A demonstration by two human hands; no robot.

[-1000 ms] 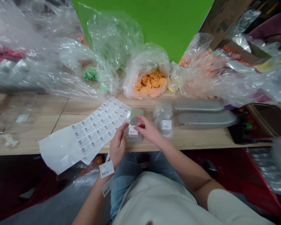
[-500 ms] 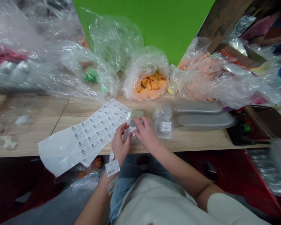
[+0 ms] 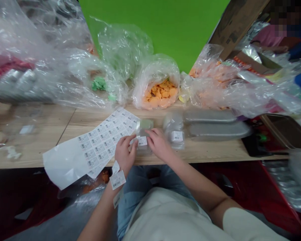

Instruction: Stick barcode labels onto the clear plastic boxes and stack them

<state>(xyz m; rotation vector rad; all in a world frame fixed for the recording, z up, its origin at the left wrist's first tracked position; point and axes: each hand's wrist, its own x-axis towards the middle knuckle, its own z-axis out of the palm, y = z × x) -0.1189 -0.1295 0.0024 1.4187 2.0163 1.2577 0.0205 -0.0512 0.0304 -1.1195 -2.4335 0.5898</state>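
Note:
A clear plastic package lies on the table in front of me, with a printed barcode label on top and a pale green area at its far end. My left hand grips its left side, thumb and fingers bent beside the label. From the right, my right hand has its fingertips on the package by the label's right edge. Several stickers hang from my left wrist. Left of the package are label sheets, and to its right sits another labelled clear package.
Rows of stacked clear plastic containers extend rightward. An open bag with orange pieces stands behind, near green pieces in plastic. A dark tray is at the right end. Behind rises a green panel. Another person is at the far right.
My hands have moved apart to either side of the label, leaving it uncovered. The right hand has come off the package's top. The view has shifted slightly.

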